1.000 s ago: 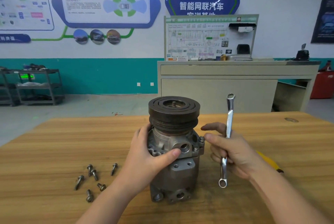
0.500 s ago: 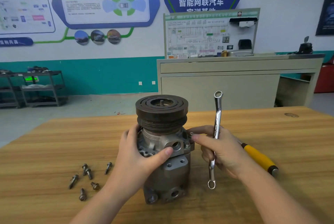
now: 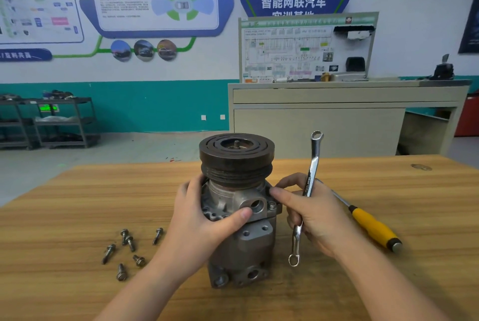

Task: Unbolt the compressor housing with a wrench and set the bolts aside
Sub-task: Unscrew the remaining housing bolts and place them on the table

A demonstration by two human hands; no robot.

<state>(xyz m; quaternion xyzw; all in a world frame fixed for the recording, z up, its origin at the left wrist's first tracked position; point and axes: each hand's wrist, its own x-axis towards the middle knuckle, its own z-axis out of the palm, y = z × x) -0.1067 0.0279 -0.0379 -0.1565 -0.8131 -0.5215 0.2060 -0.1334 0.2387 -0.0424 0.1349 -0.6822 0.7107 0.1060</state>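
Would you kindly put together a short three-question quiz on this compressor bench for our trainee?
1. How many loose bolts lie on the wooden table?
2. True or false: the wrench lies flat on the table.
3. Which tool lies on the table beyond the right hand? A) hammer B) yellow-handled screwdriver C) pliers

Key
1. Six, in a loose cluster to the left of the compressor.
2. False: the right hand holds it roughly upright, while its thumb and forefinger reach to the housing flange.
3. B. The left hand meanwhile grips the compressor body below the pulley.
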